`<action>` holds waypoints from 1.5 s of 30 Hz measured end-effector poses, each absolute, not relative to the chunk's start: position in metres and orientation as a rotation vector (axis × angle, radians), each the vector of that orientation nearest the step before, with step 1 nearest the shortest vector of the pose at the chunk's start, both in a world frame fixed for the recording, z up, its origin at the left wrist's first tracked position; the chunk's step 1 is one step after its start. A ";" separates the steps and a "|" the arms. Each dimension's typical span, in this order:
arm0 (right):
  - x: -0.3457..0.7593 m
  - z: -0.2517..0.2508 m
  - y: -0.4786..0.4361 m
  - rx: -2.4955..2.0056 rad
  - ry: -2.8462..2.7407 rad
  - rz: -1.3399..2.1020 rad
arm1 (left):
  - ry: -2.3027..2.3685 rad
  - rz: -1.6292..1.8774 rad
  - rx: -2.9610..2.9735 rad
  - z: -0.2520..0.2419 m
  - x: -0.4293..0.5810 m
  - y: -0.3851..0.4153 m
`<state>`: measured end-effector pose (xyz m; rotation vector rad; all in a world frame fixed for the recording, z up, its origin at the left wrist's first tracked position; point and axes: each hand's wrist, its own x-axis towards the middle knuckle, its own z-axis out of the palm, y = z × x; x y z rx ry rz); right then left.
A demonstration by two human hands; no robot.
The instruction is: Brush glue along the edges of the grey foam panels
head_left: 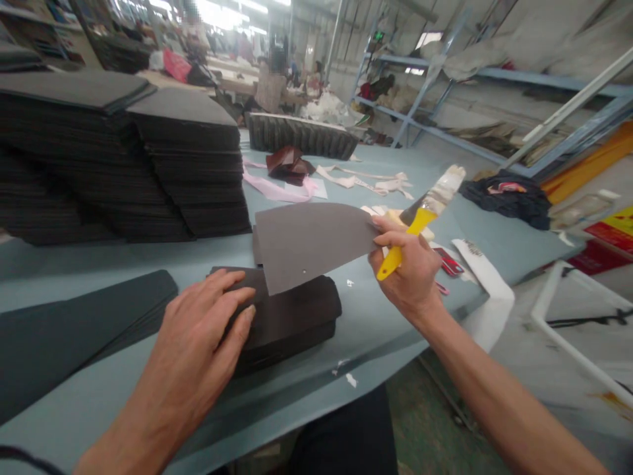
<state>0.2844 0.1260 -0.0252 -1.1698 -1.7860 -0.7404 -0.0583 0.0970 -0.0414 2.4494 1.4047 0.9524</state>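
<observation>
Under the left hand [198, 336], fingers spread flat, lies a dark stack [297, 316] on the table [376, 330]. The right hand [408, 267] clamps its fingers on a brush [428, 208] handle and pinches a grey sheet [311, 247] by its edge, just above the stack. That sheet looks thin, light and bendy, best taken by an edge. The bristles are perhaps glue-caked. No container shows nearby.

A long pale blue worktable [376, 316] runs from 9 o'clock to 3 o'clock. Blue metal shelving [425, 99] stands at 1 o'clock. Bright ceiling lights [222, 13] glare at 11 o'clock. Worn grey floor [524, 402] shows at 4 o'clock, where a white tube frame [573, 352] stands.
</observation>
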 end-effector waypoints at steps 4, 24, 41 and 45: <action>0.273 -0.019 0.108 -1.120 -1.779 -0.756 | 1.410 1.056 2.196 -0.023 -0.058 0.082; 0.233 -0.030 0.078 -0.930 -1.857 -0.608 | 1.103 1.002 0.969 -0.016 -0.060 0.043; 0.236 -0.042 0.063 -0.994 -1.882 -0.480 | 1.130 0.966 0.695 -0.012 -0.042 0.031; 0.240 -0.043 0.061 -1.040 -1.901 -0.411 | 1.197 0.938 0.777 -0.016 -0.041 0.029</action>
